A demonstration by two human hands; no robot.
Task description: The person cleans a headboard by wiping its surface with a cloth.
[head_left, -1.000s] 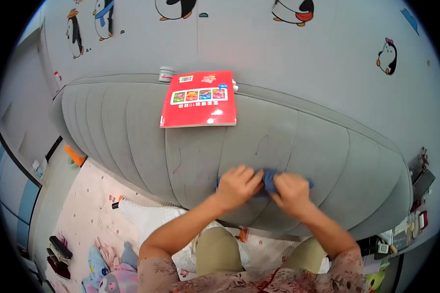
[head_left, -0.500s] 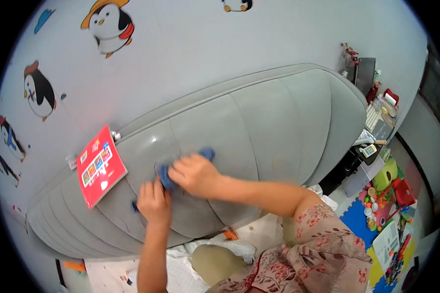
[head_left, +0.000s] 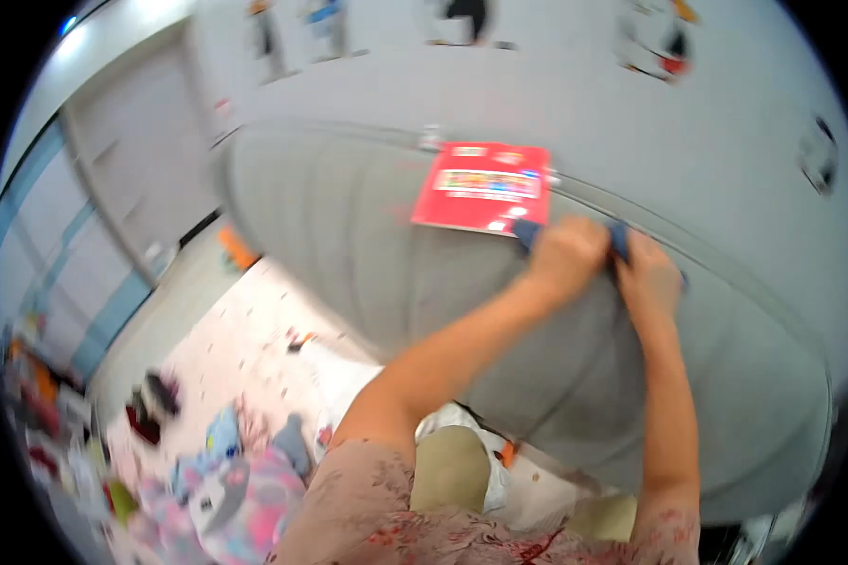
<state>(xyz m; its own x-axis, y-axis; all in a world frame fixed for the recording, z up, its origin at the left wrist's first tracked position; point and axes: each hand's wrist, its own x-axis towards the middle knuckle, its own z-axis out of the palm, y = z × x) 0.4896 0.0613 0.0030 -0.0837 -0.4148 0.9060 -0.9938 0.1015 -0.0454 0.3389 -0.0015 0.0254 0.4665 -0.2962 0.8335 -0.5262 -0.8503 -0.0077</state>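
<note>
The blue cloth [head_left: 618, 241] was up against the padded grey headboard [head_left: 575, 367], near its top edge and just to the right of the red book, bunched beneath both of the person's hands. One end poked out past the left hand [head_left: 572, 250], a fold showed between the two hands, and a scrap peeped out beyond the right hand. The left fingers were curled closed over the cloth. The right hand [head_left: 652, 278] was close beside the left, its fingers bent down over the same cloth with hardly any spread; both hands were blurred, and I couldn't see how tightly either one gripped.

The cloth's left end overlapped the lower right corner of the red book [head_left: 481, 188], though I couldn't tell whether they touched. The book leaned over the headboard's top edge, and a small white jar [head_left: 431, 137] stood just past its upper left corner. Behind rose a pale wall [head_left: 556, 94] with penguin stickers [head_left: 676, 47].

Nearer the person, below the headboard, a white cloth [head_left: 344, 372] lay rumpled on the pale pink bedding [head_left: 236, 330]. A pink and purple plush toy [head_left: 245, 504] rested by the person's floral left sleeve [head_left: 372, 471], and a light blue one [head_left: 221, 433] lay just behind it.
</note>
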